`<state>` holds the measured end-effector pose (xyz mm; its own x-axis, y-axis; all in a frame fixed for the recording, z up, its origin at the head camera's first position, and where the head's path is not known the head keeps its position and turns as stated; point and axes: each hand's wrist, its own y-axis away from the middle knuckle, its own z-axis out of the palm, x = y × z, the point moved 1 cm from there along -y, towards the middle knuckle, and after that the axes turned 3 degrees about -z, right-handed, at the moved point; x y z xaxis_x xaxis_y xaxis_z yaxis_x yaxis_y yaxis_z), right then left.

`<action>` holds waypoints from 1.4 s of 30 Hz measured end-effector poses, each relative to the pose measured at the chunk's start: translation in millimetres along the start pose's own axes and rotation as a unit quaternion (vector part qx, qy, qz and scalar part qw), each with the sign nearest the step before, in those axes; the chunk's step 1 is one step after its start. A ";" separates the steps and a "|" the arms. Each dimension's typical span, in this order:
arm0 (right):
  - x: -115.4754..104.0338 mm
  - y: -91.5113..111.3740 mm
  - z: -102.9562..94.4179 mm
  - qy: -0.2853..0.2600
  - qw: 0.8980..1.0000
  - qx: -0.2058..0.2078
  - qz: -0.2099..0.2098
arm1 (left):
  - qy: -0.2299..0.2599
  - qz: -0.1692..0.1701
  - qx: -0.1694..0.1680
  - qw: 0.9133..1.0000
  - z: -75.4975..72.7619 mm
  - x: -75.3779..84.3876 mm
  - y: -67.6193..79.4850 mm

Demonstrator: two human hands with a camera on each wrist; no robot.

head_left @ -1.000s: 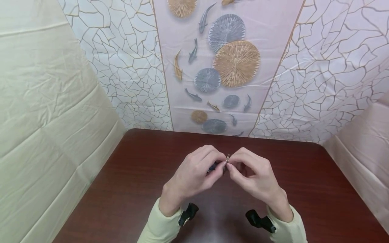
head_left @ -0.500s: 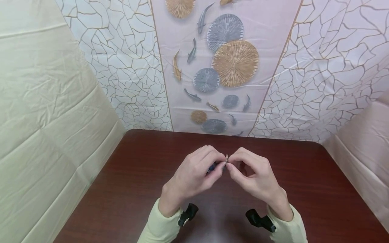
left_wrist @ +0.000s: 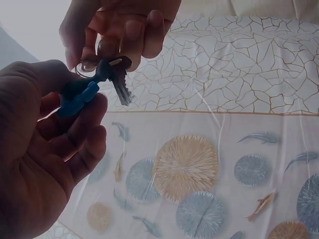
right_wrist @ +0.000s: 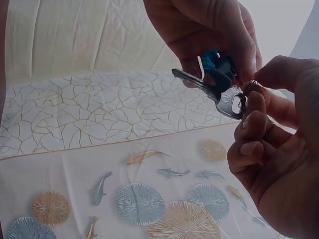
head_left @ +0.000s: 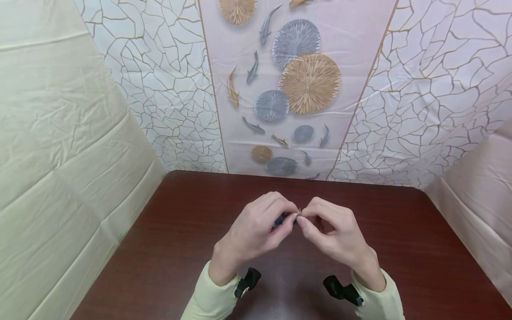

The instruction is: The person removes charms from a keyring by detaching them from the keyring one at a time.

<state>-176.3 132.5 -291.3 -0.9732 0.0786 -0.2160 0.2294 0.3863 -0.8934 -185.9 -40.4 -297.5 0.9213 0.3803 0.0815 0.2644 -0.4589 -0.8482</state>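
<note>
Head view: both hands were raised together just above the dark wooden table (head_left: 180,249), fingertips meeting at a small metal key ring (head_left: 299,211) between them. Left hand (head_left: 256,229) had its fingers curled round a blue key fob (head_left: 278,219), thumb and forefinger pinching it near the ring. Right hand (head_left: 334,233) pinched the ring itself between thumb and forefinger, remaining fingers loosely curled beneath. Left wrist view gave the clearer picture: the blue key fob (left_wrist: 77,97) sat in the left hand's (left_wrist: 42,164) grip, the key ring (left_wrist: 88,64) ran from its top end into the right hand's (left_wrist: 119,30) fingertips, and a dark-headed key (left_wrist: 118,79) hung off the ring with its blade pointing away from both palms. Right wrist view agreed: key (right_wrist: 212,93) lay slantwise, long axis running from the head at the key ring (right_wrist: 249,87) out to the blade tip on the far side (head end nearest the right hand (right_wrist: 279,149), blade free in air). The ring lay directly between the two hands, touching both; the right hand's fingertips were the ones on the wire itself. Whether the key's head was fully threaded on the ring could not be told. Patterned cloth backdrop (head_left: 296,89) stood behind the table.
</note>
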 end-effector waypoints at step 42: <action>7.0 8.1 -0.5 0.004 1.000 0.004 -0.011 | -0.005 -0.007 -0.008 1.000 -1.7 0.8 -0.4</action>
<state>-181.3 136.6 -299.8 -0.9780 0.0775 -0.1936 0.2085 0.3804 -0.9010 -184.8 -41.2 -296.2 0.9149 0.3940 0.0879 0.2813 -0.4663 -0.8387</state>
